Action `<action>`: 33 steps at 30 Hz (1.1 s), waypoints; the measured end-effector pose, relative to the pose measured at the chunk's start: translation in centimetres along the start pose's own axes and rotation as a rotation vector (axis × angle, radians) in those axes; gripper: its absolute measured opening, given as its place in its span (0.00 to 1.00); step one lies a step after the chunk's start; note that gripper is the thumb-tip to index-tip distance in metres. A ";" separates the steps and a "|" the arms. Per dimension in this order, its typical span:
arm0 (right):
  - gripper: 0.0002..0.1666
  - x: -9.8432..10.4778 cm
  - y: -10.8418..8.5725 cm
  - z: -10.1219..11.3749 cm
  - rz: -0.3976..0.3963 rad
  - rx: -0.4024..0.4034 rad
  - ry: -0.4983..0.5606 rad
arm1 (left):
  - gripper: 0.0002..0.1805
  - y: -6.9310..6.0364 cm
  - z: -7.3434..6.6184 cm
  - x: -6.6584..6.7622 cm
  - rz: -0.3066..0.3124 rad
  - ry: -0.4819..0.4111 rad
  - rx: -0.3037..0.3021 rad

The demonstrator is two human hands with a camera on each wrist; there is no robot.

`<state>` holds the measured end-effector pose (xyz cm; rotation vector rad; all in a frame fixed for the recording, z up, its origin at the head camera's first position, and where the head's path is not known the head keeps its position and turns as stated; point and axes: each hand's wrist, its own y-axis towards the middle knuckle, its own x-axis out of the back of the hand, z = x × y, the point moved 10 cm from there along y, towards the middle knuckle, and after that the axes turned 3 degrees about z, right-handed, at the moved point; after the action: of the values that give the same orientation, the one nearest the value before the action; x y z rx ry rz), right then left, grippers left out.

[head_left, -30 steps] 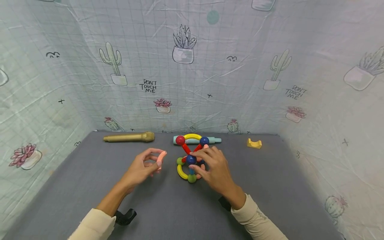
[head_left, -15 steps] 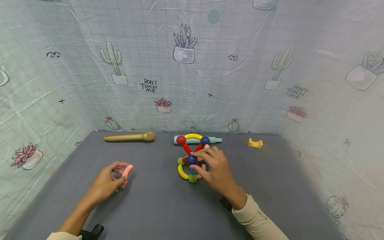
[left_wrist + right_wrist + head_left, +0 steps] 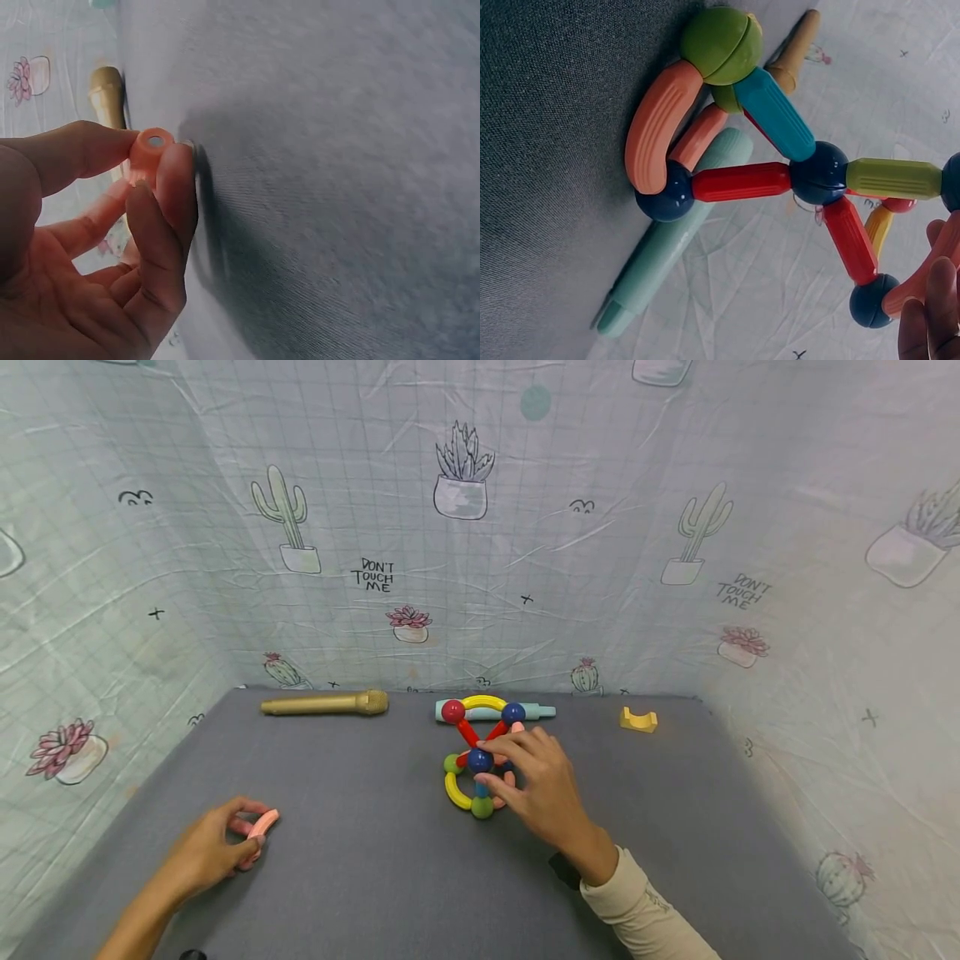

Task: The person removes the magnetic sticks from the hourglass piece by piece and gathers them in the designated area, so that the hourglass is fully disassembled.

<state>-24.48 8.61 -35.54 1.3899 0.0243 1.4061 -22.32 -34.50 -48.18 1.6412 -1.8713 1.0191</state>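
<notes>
At the table's left, my left hand (image 3: 213, 850) pinches a pink curved magnetic rod (image 3: 262, 823) between thumb and fingers. In the left wrist view the rod (image 3: 147, 159) shows a grey disc in its end. A magnetic ball-and-rod structure (image 3: 458, 791) stands at the middle: red, blue and green balls joined by straight and curved rods. My right hand (image 3: 534, 781) grips its upper part, thumb and fingers around a dark blue ball (image 3: 480, 761). In the right wrist view, fingertips (image 3: 941, 289) lie against a pink curved rod of the structure (image 3: 922, 281); the thumb is hidden there.
A gold microphone-shaped object (image 3: 324, 702) lies at the back left of the grey table (image 3: 360, 893). Behind the structure lies a pale teal tube-like object (image 3: 540, 712). A small yellow block with a curved notch (image 3: 638, 720) is at the back right. Patterned cloth (image 3: 480, 568) walls three sides.
My left hand has moved left and nearer to me, away from the structure, still pinching the pink rod. My right hand and the structure have stayed in place.
</notes>
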 end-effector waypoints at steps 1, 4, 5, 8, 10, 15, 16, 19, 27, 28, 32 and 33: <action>0.26 0.0 0.0 0.0 0.000 0.001 0.001 | 0.29 -0.1 0.1 0.0 -0.006 0.022 -0.008; 0.26 0.1 0.0 0.0 0.001 0.006 -0.004 | 0.28 -0.2 0.2 0.1 -0.017 0.057 -0.017; 0.27 0.1 0.0 0.0 -0.002 0.007 -0.003 | 0.28 -0.2 0.2 0.0 -0.017 0.056 -0.015; 0.28 0.3 0.0 0.0 -0.015 0.014 -0.005 | 0.29 -0.1 0.3 0.0 -0.006 0.055 -0.001; 0.29 0.4 0.0 -0.1 -0.024 0.012 0.017 | 0.29 0.0 0.2 0.2 -0.014 0.096 0.000; 0.26 1.2 0.4 -0.6 -0.058 -0.008 0.107 | 0.35 0.1 -1.2 1.9 -0.134 0.274 -0.035; 0.25 1.5 0.5 -0.7 -0.067 -0.014 0.119 | 0.35 0.1 -1.7 2.3 -0.165 0.295 -0.043; 0.24 2.3 1.0 -1.3 -0.092 -0.036 0.146 | 0.33 0.1 -4.1 3.0 -0.226 0.321 -0.069; 0.22 3.3 3.4 -3.3 -0.086 -0.134 0.175 | 0.25 0.0 -13.3 2.2 -0.351 0.275 -0.254; 0.22 3.2 3.8 -3.7 -0.070 -0.157 0.185 | 0.25 0.2 -14.4 1.9 -0.359 0.258 -0.281; 0.22 2.1 5.4 -5.2 0.046 -0.243 0.233 | 0.24 1.2 -18.3 0.4 -0.350 0.188 -0.381; 0.22 1.7 5.7 -5.5 0.088 -0.261 0.252 | 0.25 1.5 -19.2 0.0 -0.344 0.171 -0.402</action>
<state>-31.52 10.96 -32.30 1.0056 -0.0555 1.5891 -26.42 -19.77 -36.47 1.5089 -1.4943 0.5746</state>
